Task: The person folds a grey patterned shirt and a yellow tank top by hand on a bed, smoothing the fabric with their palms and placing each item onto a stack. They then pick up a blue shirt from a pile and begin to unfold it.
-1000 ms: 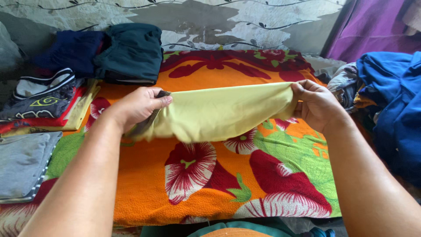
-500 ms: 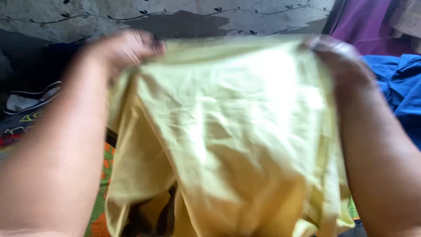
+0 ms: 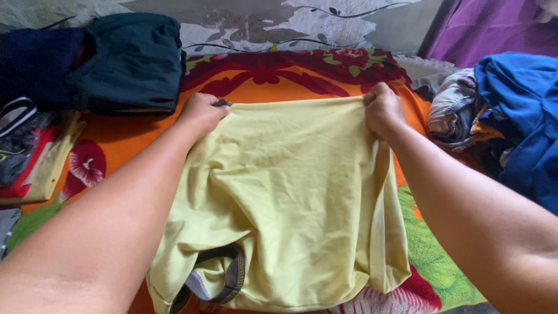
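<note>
Lowered from the air, shirt (image 3: 290,197) now lies flat on blanket (image 3: 145,131), left hand (image 3: 203,113) and right hand (image 3: 382,110) clamped on its far corners, folding not begun.

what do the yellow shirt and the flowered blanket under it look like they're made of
Yellow shirt: thin, smooth knit, probably a synthetic or cotton blend; it drapes in soft wrinkles with a slight sheen.
Flowered blanket: fuzzy fleece or plush, matte; its printed surface shows a short nubby pile.
</note>
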